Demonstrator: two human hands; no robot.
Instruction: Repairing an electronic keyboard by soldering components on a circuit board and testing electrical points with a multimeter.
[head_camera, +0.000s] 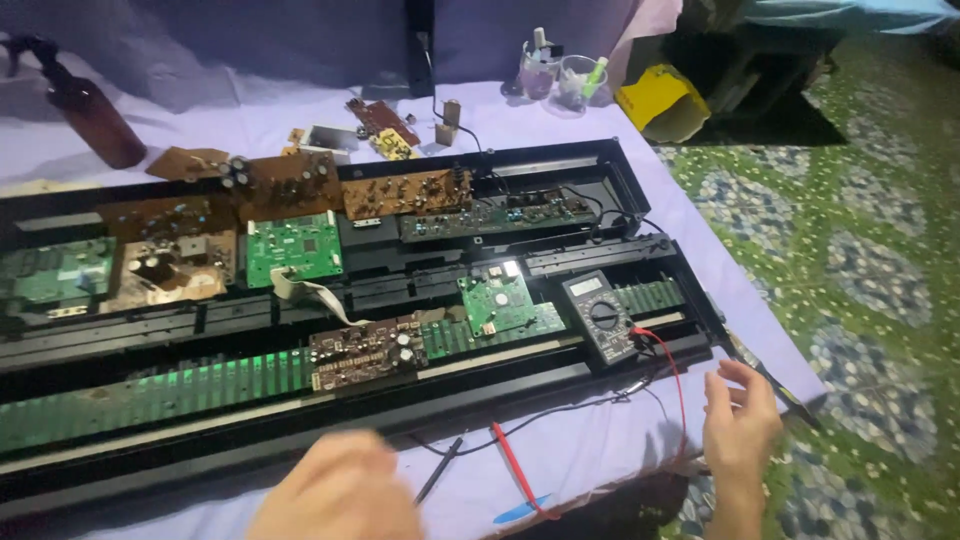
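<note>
While hovering at the near table edge, right hand (740, 425) spread loose, fingers (742, 378) open, gripping nothing, just beside the thin red lead (676, 385). Left hand (335, 495) blurred at bottom; can't tell whether open or closed. Lying between both hands: red probe (515, 468) and black probe (438, 470), slim plastic sticks on lilac cloth (590, 445). Boxy dark multimeter (598, 317) resting on the long black chassis (300, 420), among green circuit boards (497, 303). Bare cloth strip along the front.
</note>
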